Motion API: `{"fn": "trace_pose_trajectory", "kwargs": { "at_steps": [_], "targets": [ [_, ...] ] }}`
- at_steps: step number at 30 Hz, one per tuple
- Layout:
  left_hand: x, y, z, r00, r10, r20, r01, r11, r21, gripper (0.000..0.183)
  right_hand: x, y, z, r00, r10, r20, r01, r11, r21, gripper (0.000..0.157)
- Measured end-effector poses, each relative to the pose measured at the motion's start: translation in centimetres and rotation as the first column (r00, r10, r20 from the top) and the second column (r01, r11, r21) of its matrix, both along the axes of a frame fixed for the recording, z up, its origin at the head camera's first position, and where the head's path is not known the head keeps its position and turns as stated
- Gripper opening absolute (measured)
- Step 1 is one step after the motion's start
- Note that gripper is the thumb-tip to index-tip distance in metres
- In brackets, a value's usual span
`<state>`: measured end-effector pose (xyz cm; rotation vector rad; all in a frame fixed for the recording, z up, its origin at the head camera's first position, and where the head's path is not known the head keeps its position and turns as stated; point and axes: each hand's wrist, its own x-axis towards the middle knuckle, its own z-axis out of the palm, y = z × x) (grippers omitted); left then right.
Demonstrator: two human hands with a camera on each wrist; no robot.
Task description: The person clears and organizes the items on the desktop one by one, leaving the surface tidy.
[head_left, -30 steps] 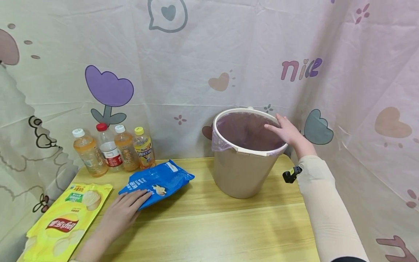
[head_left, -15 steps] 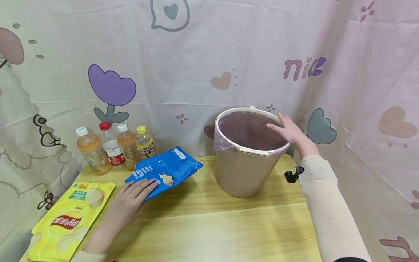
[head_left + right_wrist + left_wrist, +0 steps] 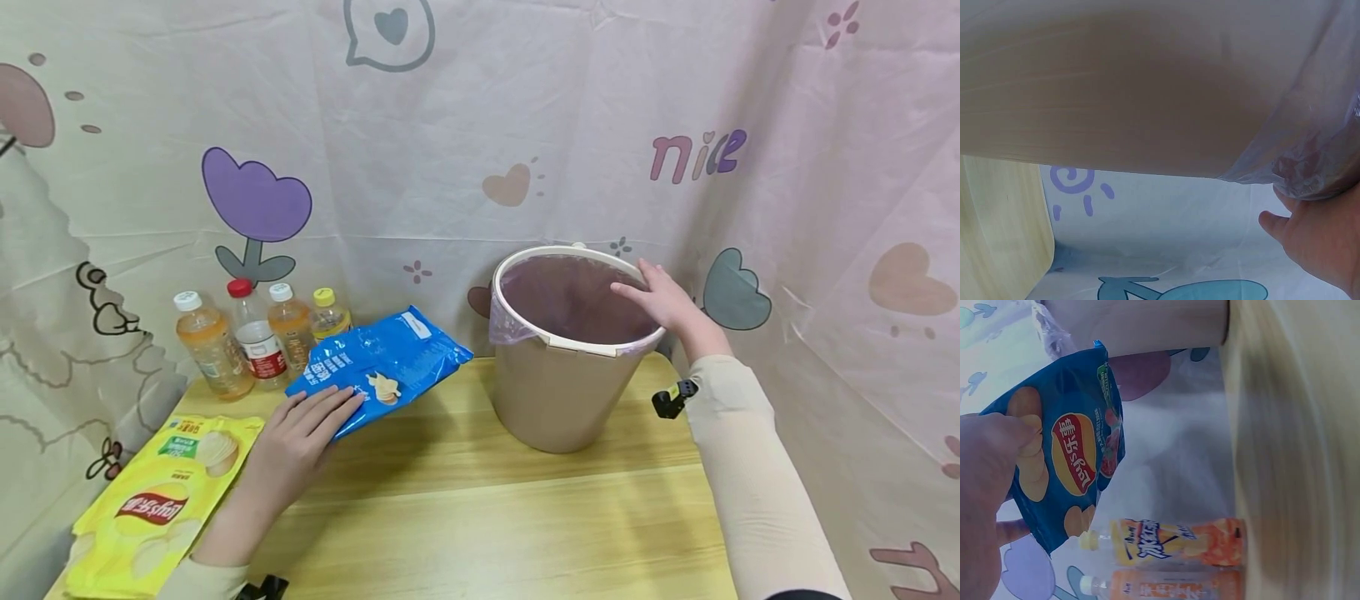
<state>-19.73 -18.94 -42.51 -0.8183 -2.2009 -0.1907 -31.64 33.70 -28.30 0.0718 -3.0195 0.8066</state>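
My left hand [image 3: 303, 429] pinches a blue Lay's chip bag [image 3: 390, 358] by its near-left end, fingers on top. In the left wrist view the thumb presses the printed side of the bag. The bag is held up over the table, tilted, and overlaps the bottles behind it in the head view. My right hand [image 3: 663, 300] rests on the right side of the rim of a beige trash bin [image 3: 558, 404], fingers and thumb spread. A thin purple liner [image 3: 510, 325] folds over that rim. Part of the right fingers is hidden behind the rim.
A yellow Lay's bag [image 3: 150, 500] lies flat at the left. Several drink bottles stand at the back left, among them a red-capped bottle [image 3: 262, 350] and a yellow-capped bottle [image 3: 1179, 540]. A printed curtain [image 3: 420, 150] hangs behind the wooden table [image 3: 487, 533].
My left hand has lifted the blue chip bag off the table, moving it up and slightly to the right. The right hand and the bin have stayed in place.
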Motion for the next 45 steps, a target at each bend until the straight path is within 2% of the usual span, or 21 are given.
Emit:
{"fn": "trace_pose_trajectory", "kwargs": {
  "at_steps": [7,16,22,28,36,45],
  "targets": [
    [-0.3,-0.2,1.3,0.999,0.001,-0.048,0.0,1.0,0.006,0.066,0.1,0.0,0.0,1.0,-0.002,0.001,0.002,1.0,-0.005,0.099],
    [-0.7,-0.7,3.2,0.997,0.014,-0.075,-0.015,1.0,-0.01,0.061,0.1,0.1,-0.1,1.0,-0.003,-0.007,0.003,1.0,-0.005,0.097],
    [-1.1,-0.7,4.4,0.991,-0.014,-0.134,0.014,1.0,0.001,0.06,0.1,0.1,-0.1,1.0,-0.002,-0.002,0.002,1.0,-0.006,0.098],
    [-1.5,-0.5,5.4,0.987,-0.037,-0.154,0.036,0.999,-0.009,0.058,0.1,0.0,-0.1,1.0,-0.004,0.0,0.004,1.0,-0.007,0.098],
    [-2.3,0.1,6.9,0.971,-0.096,-0.219,0.102,0.995,0.019,0.054,0.2,-0.1,0.0,1.0,-0.004,0.0,0.004,1.0,-0.009,0.097],
    [-2.6,0.8,9.0,0.965,-0.125,-0.232,0.128,0.992,-0.002,0.053,0.0,-0.1,-0.1,1.0,-0.004,0.002,0.004,1.0,-0.011,0.097]
  ]
}}
